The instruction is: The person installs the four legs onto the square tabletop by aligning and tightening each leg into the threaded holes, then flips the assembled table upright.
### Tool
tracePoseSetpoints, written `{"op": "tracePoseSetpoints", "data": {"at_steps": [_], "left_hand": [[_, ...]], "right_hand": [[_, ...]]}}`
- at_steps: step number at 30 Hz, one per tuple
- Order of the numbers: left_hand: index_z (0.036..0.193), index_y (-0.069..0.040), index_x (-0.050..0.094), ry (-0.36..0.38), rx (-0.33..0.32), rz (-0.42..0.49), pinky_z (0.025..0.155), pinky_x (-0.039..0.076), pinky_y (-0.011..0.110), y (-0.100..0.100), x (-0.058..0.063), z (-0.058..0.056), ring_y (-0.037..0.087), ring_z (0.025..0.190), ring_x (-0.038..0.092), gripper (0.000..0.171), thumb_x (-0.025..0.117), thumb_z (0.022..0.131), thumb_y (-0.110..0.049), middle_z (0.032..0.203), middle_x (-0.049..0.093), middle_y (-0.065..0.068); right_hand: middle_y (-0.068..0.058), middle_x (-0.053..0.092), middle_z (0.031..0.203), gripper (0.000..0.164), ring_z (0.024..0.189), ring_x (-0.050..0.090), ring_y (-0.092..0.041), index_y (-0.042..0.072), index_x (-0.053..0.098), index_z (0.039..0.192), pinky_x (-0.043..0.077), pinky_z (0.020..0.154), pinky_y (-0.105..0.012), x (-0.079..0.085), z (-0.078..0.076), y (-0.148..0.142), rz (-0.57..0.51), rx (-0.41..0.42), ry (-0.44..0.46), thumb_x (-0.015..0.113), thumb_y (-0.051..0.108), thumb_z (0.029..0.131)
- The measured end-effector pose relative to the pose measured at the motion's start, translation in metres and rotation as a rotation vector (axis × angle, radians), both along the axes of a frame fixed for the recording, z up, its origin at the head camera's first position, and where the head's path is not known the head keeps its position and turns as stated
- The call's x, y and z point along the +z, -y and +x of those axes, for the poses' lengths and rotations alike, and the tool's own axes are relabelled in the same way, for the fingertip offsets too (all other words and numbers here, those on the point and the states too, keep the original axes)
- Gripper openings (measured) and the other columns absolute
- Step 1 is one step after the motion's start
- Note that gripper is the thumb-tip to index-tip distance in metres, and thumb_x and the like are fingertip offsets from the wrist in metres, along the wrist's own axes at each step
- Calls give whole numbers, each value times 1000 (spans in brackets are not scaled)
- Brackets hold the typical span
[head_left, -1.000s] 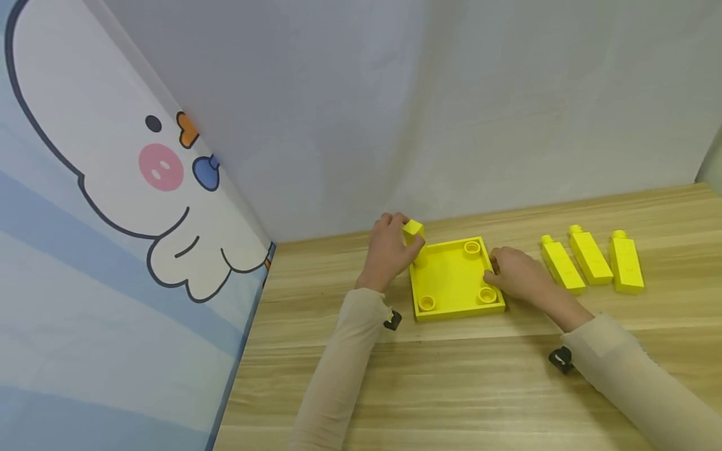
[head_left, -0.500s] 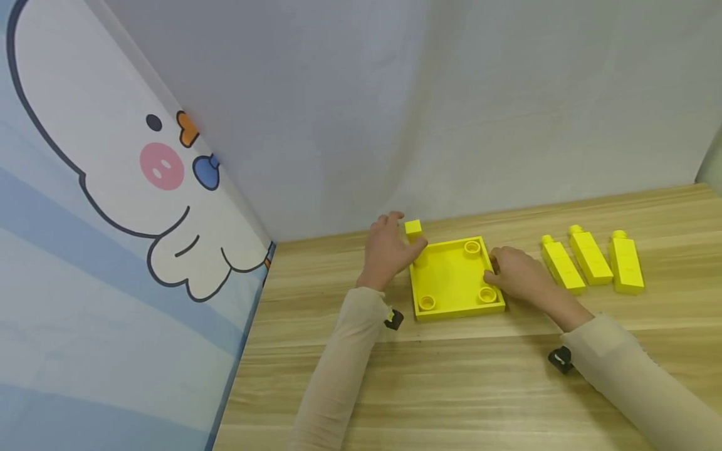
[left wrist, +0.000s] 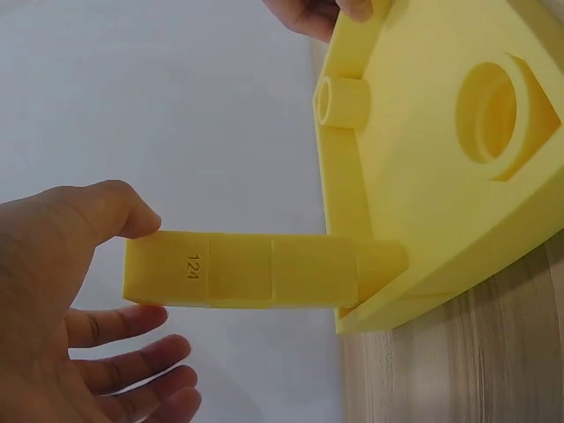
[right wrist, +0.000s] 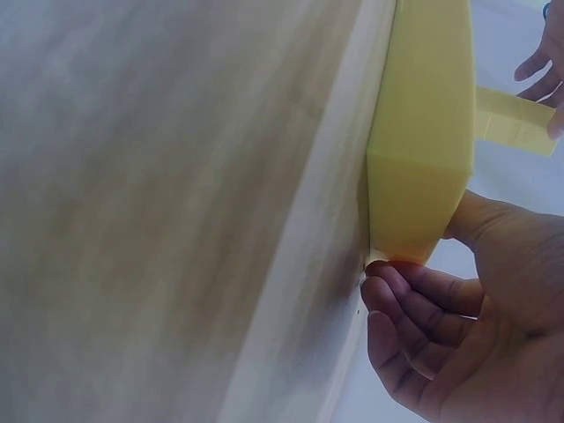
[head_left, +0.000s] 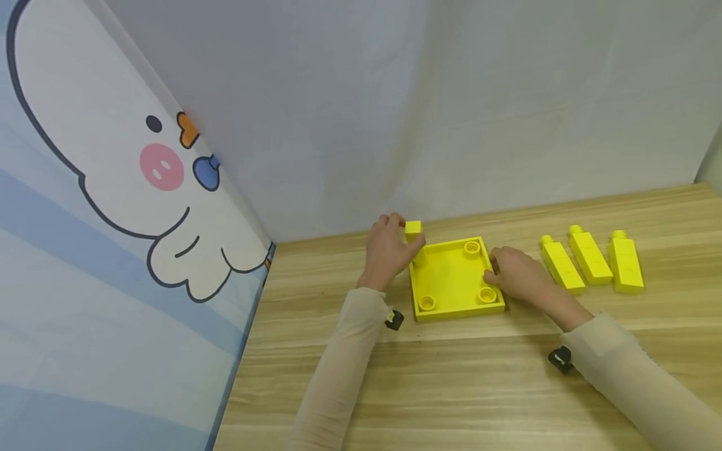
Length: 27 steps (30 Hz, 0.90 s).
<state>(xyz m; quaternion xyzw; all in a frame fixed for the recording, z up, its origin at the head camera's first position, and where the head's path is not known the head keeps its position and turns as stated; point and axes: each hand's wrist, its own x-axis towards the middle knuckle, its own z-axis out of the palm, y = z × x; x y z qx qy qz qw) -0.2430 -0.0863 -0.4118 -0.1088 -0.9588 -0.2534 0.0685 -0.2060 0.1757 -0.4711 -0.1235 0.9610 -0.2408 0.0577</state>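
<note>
A yellow square tabletop [head_left: 451, 275] lies with its rimmed side up, ring-shaped sockets showing in its corners. At its far-left corner a yellow square leg [head_left: 413, 229] stands upright in a socket. My left hand [head_left: 387, 250] pinches the leg's upper end between thumb and index finger; its other fingers stay loose, as the left wrist view shows. The leg [left wrist: 242, 270] bears the number 124 there. With thumb over the rim and fingers against the outer side, my right hand [head_left: 520, 277] grips the tabletop's right edge [right wrist: 421, 194].
Three more yellow legs, a left one [head_left: 563, 265], a middle one [head_left: 590, 255] and a right one [head_left: 626, 263], lie on the wooden table [head_left: 451, 388] to the right. A grey backdrop [head_left: 507, 113] rises behind; a cartoon-printed panel [head_left: 113, 207] stands at left.
The leg, tilted a second ago, now stands straighter. My left fingers spread off it half a second ago and have closed on it again. My right hand has stayed put.
</note>
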Motion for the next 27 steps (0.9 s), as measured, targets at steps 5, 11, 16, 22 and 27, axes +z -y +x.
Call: {"op": "tracePoseSetpoints", "data": {"at_steps": [5,11,16,22,27], "left_hand": [[121,-5,61,-31,-36,-20,103,50,40,0,0,-1,25,116,57,43,65,96,-40,124,61,9],[120,-2,65,-68,-63,-27,104,50,39,-1,0,-1,26,117,58,42,67,95,-36,124,64,10],[122,-1,65,-71,-66,-43,103,51,39,-1,1,-1,26,117,59,42,67,97,-35,124,64,10],[132,-3,62,-29,-60,-53,107,50,39,3,2,2,25,122,60,49,64,100,-41,130,64,10],[137,-5,60,29,-59,-59,108,50,40,8,-4,5,26,125,60,50,61,101,-40,134,64,10]], "right_hand": [[-7,51,75,18,67,45,-19,5,54,86,34,57,-29,0,-1,0,-6,2,9,61,20,91],[-6,49,74,18,66,44,-19,5,53,84,33,57,-29,2,0,0,-16,5,13,61,18,92],[-7,49,75,18,66,44,-19,4,53,84,33,58,-29,2,0,0,-22,15,8,61,18,93],[-7,50,76,18,67,45,-19,4,54,86,34,58,-29,3,-1,-1,-23,11,12,61,18,92],[-7,51,76,17,67,46,-19,4,54,86,35,58,-29,1,-1,-1,-21,15,19,61,19,92]]}}
